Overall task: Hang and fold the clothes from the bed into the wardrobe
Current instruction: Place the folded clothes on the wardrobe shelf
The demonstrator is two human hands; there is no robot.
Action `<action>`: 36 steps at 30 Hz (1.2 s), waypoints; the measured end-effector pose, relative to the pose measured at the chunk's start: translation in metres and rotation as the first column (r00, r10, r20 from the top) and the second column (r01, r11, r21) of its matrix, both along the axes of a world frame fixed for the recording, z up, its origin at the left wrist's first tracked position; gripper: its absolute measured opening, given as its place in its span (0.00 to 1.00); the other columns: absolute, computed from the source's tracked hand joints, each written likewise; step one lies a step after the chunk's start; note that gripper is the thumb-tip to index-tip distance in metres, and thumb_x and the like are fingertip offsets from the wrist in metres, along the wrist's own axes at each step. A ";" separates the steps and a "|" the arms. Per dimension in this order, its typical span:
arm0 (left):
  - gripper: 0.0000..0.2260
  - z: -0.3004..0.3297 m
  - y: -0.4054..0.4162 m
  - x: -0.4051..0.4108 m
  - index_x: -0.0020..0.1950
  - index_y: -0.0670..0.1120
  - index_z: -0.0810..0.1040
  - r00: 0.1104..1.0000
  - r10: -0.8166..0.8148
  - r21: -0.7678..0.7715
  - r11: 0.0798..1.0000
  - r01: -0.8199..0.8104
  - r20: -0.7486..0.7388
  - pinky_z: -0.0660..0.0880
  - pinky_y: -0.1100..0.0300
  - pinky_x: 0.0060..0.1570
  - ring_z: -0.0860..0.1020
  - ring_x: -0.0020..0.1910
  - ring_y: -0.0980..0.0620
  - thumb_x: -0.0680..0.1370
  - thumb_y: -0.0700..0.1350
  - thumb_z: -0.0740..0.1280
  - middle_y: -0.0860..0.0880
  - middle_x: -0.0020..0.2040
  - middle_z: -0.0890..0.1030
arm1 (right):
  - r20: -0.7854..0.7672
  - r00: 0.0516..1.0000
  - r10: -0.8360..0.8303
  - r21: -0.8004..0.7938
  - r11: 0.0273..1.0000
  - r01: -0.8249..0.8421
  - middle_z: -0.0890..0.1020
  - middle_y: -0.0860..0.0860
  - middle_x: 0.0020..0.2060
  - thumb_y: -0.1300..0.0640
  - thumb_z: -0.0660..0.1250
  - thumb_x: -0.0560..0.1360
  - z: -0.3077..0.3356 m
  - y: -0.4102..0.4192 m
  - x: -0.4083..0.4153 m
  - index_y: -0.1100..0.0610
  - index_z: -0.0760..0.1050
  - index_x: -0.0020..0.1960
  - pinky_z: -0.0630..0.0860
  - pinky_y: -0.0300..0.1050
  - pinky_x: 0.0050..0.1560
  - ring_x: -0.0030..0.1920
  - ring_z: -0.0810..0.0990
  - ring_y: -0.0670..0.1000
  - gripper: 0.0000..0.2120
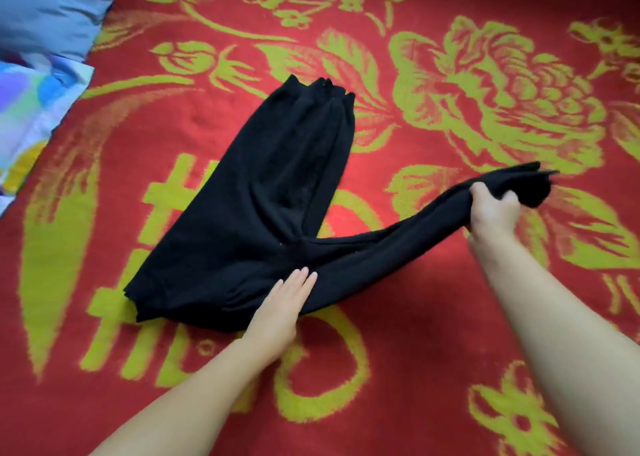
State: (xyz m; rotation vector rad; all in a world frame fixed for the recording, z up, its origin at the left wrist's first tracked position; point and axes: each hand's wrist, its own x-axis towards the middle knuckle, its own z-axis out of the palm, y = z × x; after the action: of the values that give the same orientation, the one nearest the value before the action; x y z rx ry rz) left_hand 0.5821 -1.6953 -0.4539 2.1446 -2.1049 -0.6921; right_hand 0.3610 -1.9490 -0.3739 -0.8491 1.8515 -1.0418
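Head view shows, nearest, the left hand (pixel 285 299) lying flat with straight fingers on the black trousers (pixel 263 206), pressing near the crotch where the two legs meet. The trousers lie on the red and yellow-green floral blanket (pixel 433 317) covering the bed. Further right, the right hand (pixel 493 209) grips one leg close to its cuff, fingers curled round the bunched cloth, lifting it off the blanket. The other leg stretches away flat toward its gathered cuff. The cloth looks soft, light and limp, so it probably sags wherever unsupported; cuff and waistband seem the surest holds. Beyond, at far left, sits a blue pillow (pixel 52 8).
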 end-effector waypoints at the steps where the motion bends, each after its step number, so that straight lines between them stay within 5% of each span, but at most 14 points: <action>1: 0.39 -0.001 0.003 0.005 0.78 0.45 0.43 0.999 -0.012 0.017 1.000 0.013 -0.044 0.40 0.61 0.74 0.43 0.77 0.54 0.73 0.26 0.56 0.54 0.76 0.41 | -0.020 0.998 0.059 -0.087 0.994 -0.060 0.80 0.53 0.52 0.56 0.66 0.70 0.015 -0.010 0.030 0.57 0.73 0.56 0.77 0.51 0.58 0.51 0.80 0.53 0.15; 5: 0.34 0.000 0.007 0.008 0.78 0.41 0.46 0.987 0.025 0.032 0.999 -0.020 -0.161 0.44 0.59 0.75 0.47 0.77 0.55 0.75 0.31 0.58 0.52 0.76 0.45 | -0.058 0.936 0.347 -0.165 0.921 -0.352 0.79 0.50 0.47 0.56 0.66 0.73 0.044 -0.041 0.156 0.57 0.72 0.57 0.75 0.50 0.57 0.52 0.80 0.53 0.14; 8: 0.28 -0.004 0.004 0.029 0.67 0.42 0.75 0.980 -0.149 -0.031 0.989 0.146 -0.131 0.65 0.60 0.66 0.74 0.66 0.55 0.67 0.50 0.67 0.47 0.66 0.76 | 0.162 0.678 0.717 0.031 0.683 -0.730 0.77 0.51 0.60 0.53 0.64 0.78 0.025 -0.025 0.234 0.54 0.68 0.68 0.71 0.48 0.62 0.60 0.77 0.50 0.19; 10: 0.24 -0.008 0.016 0.048 0.61 0.46 0.80 0.977 -0.181 -0.032 0.983 0.179 -0.109 0.69 0.61 0.64 0.77 0.61 0.56 0.71 0.56 0.59 0.51 0.60 0.81 | -0.070 0.492 0.868 0.150 0.497 -0.855 0.73 0.50 0.68 0.56 0.60 0.79 -0.002 0.004 0.249 0.52 0.64 0.73 0.67 0.44 0.65 0.65 0.73 0.49 0.22; 13: 0.18 0.005 0.035 0.086 0.61 0.46 0.80 0.946 -0.104 -0.214 0.976 0.038 -0.306 0.72 0.60 0.61 0.77 0.60 0.55 0.75 0.50 0.59 0.51 0.58 0.81 | -0.452 0.311 0.836 0.172 0.424 -0.889 0.63 0.51 0.75 0.61 0.55 0.79 -0.039 0.066 0.226 0.54 0.59 0.76 0.53 0.50 0.75 0.75 0.58 0.50 0.25; 16: 0.19 0.006 0.045 0.140 0.67 0.46 0.72 0.939 0.132 -0.291 0.929 -0.228 -0.316 0.68 0.58 0.63 0.73 0.62 0.51 0.76 0.46 0.61 0.48 0.62 0.76 | -0.594 0.111 0.797 0.287 0.339 -0.896 0.52 0.50 0.78 0.45 0.49 0.79 -0.062 0.135 0.191 0.52 0.52 0.78 0.41 0.55 0.75 0.77 0.43 0.48 0.29; 20: 0.30 0.005 0.040 0.199 0.76 0.46 0.59 0.714 0.690 0.112 0.724 -0.681 -0.122 0.65 0.50 0.66 0.66 0.69 0.45 0.77 0.49 0.67 0.45 0.70 0.67 | -0.605 -0.247 0.756 0.544 0.166 -0.823 0.59 0.57 0.76 0.30 0.43 0.76 -0.077 0.203 0.177 0.52 0.56 0.77 0.45 0.63 0.71 0.77 0.47 0.55 0.37; 23: 0.23 0.005 0.032 0.209 0.68 0.45 0.66 0.537 0.792 0.380 0.610 -0.695 -0.289 0.69 0.56 0.51 0.74 0.60 0.46 0.75 0.45 0.70 0.48 0.60 0.76 | -0.590 -0.415 0.693 0.635 0.080 -0.769 0.58 0.61 0.75 0.24 0.54 0.67 -0.082 0.219 0.186 0.51 0.52 0.78 0.44 0.70 0.66 0.75 0.50 0.61 0.48; 25: 0.16 0.007 0.030 0.211 0.63 0.45 0.71 0.409 0.823 0.521 0.566 -0.639 -0.393 0.69 0.59 0.46 0.76 0.53 0.50 0.76 0.42 0.69 0.51 0.54 0.77 | -0.596 -0.493 0.634 0.647 0.015 -0.763 0.48 0.59 0.77 0.36 0.68 0.66 -0.081 0.215 0.189 0.48 0.40 0.78 0.41 0.77 0.64 0.75 0.42 0.63 0.52; 27: 0.13 0.009 0.035 0.215 0.61 0.46 0.74 0.274 0.846 0.650 0.528 -0.547 -0.457 0.72 0.59 0.47 0.78 0.51 0.52 0.77 0.42 0.68 0.51 0.56 0.80 | -0.568 -0.516 0.641 0.693 0.035 -0.720 0.37 0.55 0.76 0.57 0.70 0.69 -0.078 0.213 0.193 0.43 0.33 0.76 0.41 0.79 0.63 0.75 0.36 0.63 0.53; 29: 0.13 0.013 0.046 0.219 0.61 0.48 0.75 0.180 0.855 0.721 0.509 -0.470 -0.486 0.75 0.58 0.49 0.80 0.52 0.52 0.77 0.41 0.68 0.50 0.56 0.81 | -0.569 -0.491 0.659 0.704 0.082 -0.705 0.52 0.53 0.78 0.67 0.72 0.63 -0.065 0.210 0.201 0.44 0.52 0.77 0.52 0.81 0.61 0.76 0.50 0.64 0.51; 31: 0.12 0.016 0.057 0.217 0.60 0.49 0.77 0.103 0.857 0.770 0.502 -0.394 -0.506 0.75 0.56 0.52 0.81 0.53 0.51 0.78 0.40 0.67 0.50 0.55 0.82 | -0.557 -0.454 0.696 0.691 0.084 -0.718 0.57 0.49 0.77 0.71 0.66 0.68 -0.057 0.206 0.202 0.47 0.58 0.76 0.52 0.77 0.66 0.77 0.50 0.62 0.43; 34: 0.12 0.024 0.081 0.202 0.60 0.48 0.77 0.030 0.868 0.811 0.474 -0.344 -0.495 0.76 0.55 0.54 0.81 0.54 0.50 0.77 0.38 0.66 0.49 0.55 0.83 | -0.358 -0.558 0.748 0.753 -0.122 -0.646 0.48 0.46 0.78 0.72 0.54 0.76 -0.043 0.204 0.184 0.47 0.50 0.78 0.44 0.69 0.71 0.77 0.39 0.57 0.37; 36: 0.13 0.030 0.105 0.182 0.60 0.47 0.77 0.042 0.895 0.844 0.433 -0.317 -0.444 0.77 0.59 0.45 0.82 0.50 0.52 0.77 0.37 0.67 0.50 0.53 0.84 | -0.275 -0.617 0.737 0.761 -0.225 -0.608 0.50 0.45 0.78 0.71 0.53 0.76 -0.027 0.209 0.162 0.47 0.52 0.78 0.44 0.68 0.72 0.77 0.40 0.55 0.36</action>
State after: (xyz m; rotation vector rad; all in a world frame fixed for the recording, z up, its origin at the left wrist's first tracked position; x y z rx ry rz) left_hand 0.7640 -1.5907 -0.4243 1.7775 -0.1647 -1.8406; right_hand 0.5232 -1.7402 -0.4011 -2.4548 0.7575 0.9758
